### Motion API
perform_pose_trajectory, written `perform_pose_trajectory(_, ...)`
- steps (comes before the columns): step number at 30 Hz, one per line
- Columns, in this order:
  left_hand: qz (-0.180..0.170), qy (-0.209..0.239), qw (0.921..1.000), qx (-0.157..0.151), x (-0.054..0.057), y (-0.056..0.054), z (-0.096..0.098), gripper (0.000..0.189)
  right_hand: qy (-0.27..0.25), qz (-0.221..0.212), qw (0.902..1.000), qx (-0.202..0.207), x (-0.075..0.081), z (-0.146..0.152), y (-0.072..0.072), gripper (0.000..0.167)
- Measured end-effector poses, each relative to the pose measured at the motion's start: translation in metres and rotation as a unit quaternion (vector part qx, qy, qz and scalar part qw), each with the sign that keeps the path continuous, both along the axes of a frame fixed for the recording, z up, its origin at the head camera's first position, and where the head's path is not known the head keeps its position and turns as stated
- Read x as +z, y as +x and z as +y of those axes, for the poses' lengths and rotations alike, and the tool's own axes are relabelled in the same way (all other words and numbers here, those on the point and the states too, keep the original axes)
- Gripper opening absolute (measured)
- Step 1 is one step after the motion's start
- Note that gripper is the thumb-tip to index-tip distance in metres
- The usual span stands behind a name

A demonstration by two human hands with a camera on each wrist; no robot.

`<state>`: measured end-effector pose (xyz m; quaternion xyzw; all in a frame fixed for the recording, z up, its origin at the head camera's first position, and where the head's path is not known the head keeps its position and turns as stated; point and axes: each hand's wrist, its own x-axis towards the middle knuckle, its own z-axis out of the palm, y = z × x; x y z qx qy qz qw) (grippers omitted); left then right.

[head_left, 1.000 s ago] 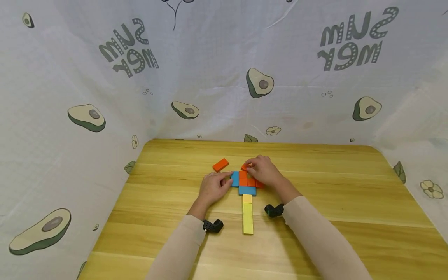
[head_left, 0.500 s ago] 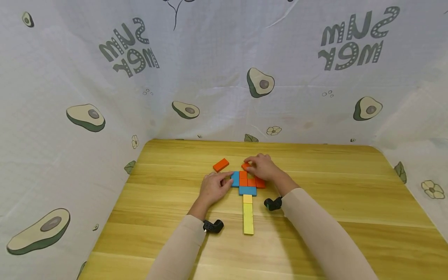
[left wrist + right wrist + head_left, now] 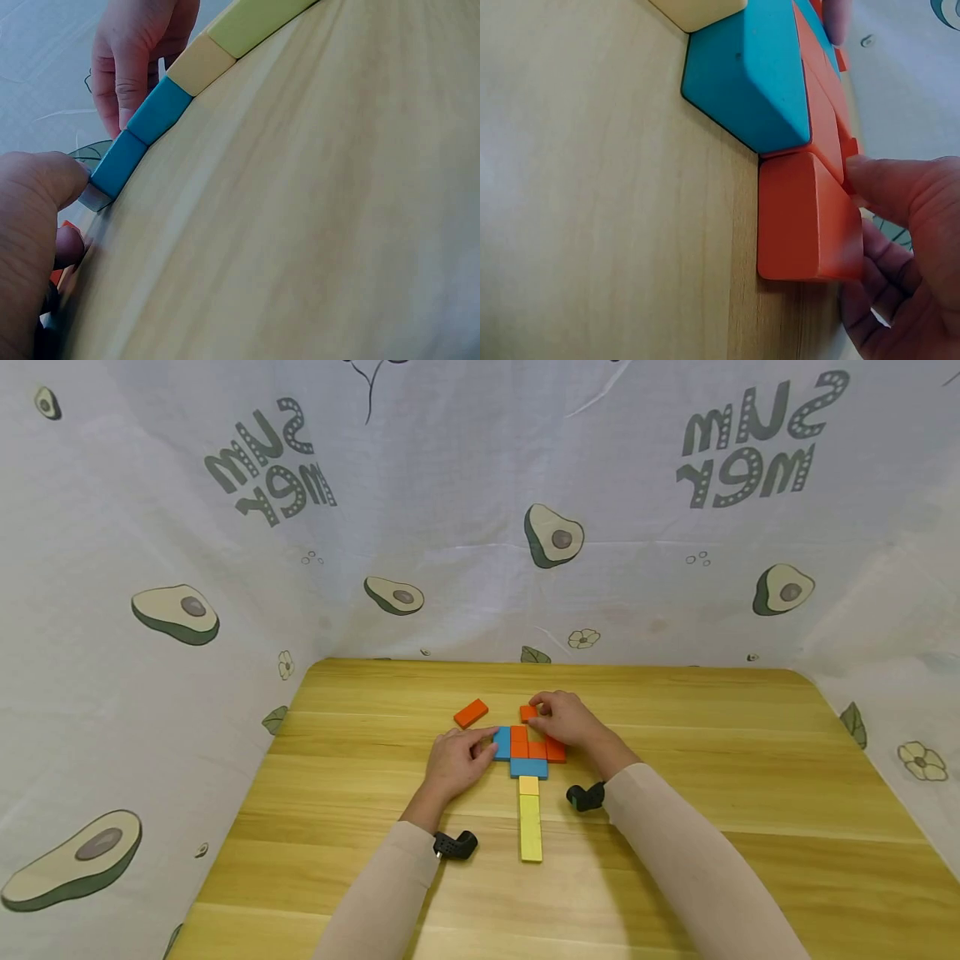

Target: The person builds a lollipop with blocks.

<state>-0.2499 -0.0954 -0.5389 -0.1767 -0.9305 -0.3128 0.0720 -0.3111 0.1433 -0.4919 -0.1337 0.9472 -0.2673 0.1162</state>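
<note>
My left hand [image 3: 453,764] rests on the table, its thumb and index fingertip against the side of a blue block [image 3: 503,742]. My right hand [image 3: 568,720] pinches a small orange block [image 3: 527,713] between thumb and index finger, just beyond the laid-out blocks. That layout has several orange blocks [image 3: 519,742], with another orange block [image 3: 556,750] at its right end, partly under the right hand. Below them lies a second blue block [image 3: 528,768], then a small yellow block [image 3: 528,786] and a long yellow-green block [image 3: 530,828] in line. A small gap shows between the orange blocks.
A loose orange block [image 3: 471,713] lies slanted beyond the left hand. The wooden table [image 3: 360,777] is enclosed by a white cloth [image 3: 450,485] printed with avocados. Black wrist cameras [image 3: 457,845] sit on both wrists.
The small orange block in the right hand has turned straighter and stands slightly farther from the layout. The left hand has stayed in place.
</note>
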Motion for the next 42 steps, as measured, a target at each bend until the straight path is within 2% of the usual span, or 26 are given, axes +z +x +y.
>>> perform_pose_trajectory(13,-0.004,0.001,1.0,0.001,0.0,0.001,0.001,0.036,-0.016,-0.012,0.9997,-0.012,0.003,0.004,0.002,0.041)
perform_pose_trajectory(20,-0.009,0.001,1.0,0.002,0.0,0.001,0.002,0.035,-0.041,-0.022,0.9986,-0.026,0.003,0.008,0.005,0.042)
perform_pose_trajectory(27,-0.006,0.004,1.0,0.0,0.0,0.001,0.002,0.035,-0.042,-0.026,0.9987,-0.013,0.005,0.018,0.008,0.037)
perform_pose_trajectory(36,0.0,0.004,1.0,-0.002,-0.001,0.001,0.0,0.036,-0.074,-0.042,0.9961,0.024,0.004,0.027,0.013,0.034)
perform_pose_trajectory(42,0.002,0.004,1.0,-0.003,-0.001,0.0,0.0,0.036,-0.086,-0.041,0.995,0.03,0.0,0.029,0.015,0.032)
